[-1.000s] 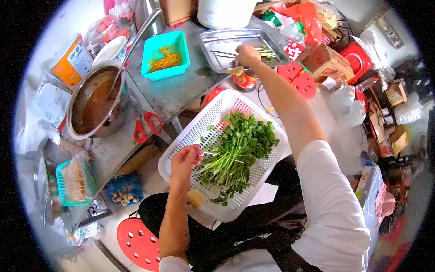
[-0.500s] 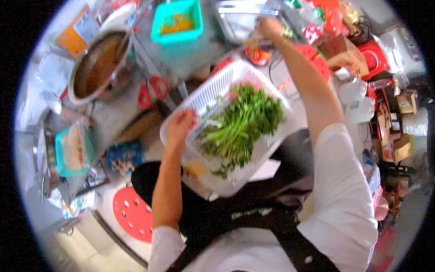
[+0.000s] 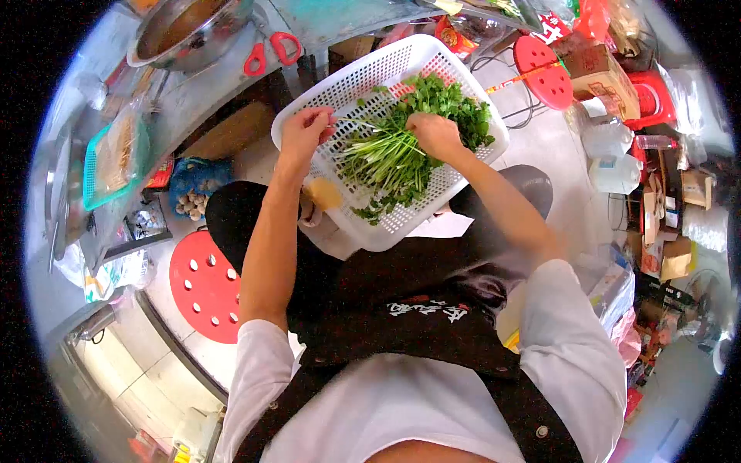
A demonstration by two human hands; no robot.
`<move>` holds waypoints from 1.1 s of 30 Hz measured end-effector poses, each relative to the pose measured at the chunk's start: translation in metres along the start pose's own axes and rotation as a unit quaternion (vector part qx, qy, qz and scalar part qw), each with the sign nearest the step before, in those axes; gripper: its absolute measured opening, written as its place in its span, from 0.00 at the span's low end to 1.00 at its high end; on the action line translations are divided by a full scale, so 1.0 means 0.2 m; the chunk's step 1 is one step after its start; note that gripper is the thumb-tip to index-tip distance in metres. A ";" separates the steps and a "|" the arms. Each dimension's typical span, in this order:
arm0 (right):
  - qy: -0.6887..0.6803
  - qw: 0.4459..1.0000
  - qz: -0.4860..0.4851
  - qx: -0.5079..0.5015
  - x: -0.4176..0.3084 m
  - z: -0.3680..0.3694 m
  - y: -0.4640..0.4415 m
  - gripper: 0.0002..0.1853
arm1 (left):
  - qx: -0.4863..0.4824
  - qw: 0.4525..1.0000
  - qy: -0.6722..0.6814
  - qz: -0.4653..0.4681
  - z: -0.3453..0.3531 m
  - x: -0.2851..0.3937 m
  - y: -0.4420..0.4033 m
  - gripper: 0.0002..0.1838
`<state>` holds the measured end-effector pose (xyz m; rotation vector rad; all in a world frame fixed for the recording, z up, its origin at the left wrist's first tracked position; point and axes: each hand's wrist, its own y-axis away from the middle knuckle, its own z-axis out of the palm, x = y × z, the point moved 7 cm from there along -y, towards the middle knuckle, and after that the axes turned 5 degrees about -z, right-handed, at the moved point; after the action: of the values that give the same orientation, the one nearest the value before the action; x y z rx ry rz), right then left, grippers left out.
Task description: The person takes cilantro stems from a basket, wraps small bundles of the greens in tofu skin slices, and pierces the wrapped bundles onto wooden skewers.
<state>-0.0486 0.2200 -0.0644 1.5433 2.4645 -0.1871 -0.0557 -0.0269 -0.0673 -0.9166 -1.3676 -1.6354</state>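
Near the grey counter (image 3: 189, 104), the white basket (image 3: 359, 68) sits in front of the person. Leafy greens (image 3: 386, 158) lie heaped inside it. The right hand (image 3: 434, 136) rests on them, fingers curled — whether its grip holds any, I cannot tell. The left hand (image 3: 305, 135) hovers by the rim, fingertips drawn together — any hold unclear.

Your right hand (image 3: 436, 136) has moved from the far metal tray (image 3: 529, 15) to the herbs (image 3: 390, 154) in the white basket (image 3: 351, 77).
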 end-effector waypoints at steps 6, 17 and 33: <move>0.062 0.981 0.139 -0.123 0.07 0.21 0.05 0.17 | -0.012 0.999 0.001 0.035 0.02 -0.02 0.07 0.11; -0.516 0.835 0.146 -0.122 -0.13 0.20 0.00 0.16 | -0.165 0.976 -0.102 -0.103 0.26 -0.20 0.17 0.21; 0.080 0.970 -0.231 -0.006 -0.31 0.15 0.10 0.08 | -0.159 0.908 -0.338 0.188 0.35 -0.10 0.17 0.26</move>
<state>-0.0001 0.1678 -0.0779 0.9867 2.9137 -0.1277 -0.0135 0.0408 -0.0614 -1.9462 -1.2425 -1.2992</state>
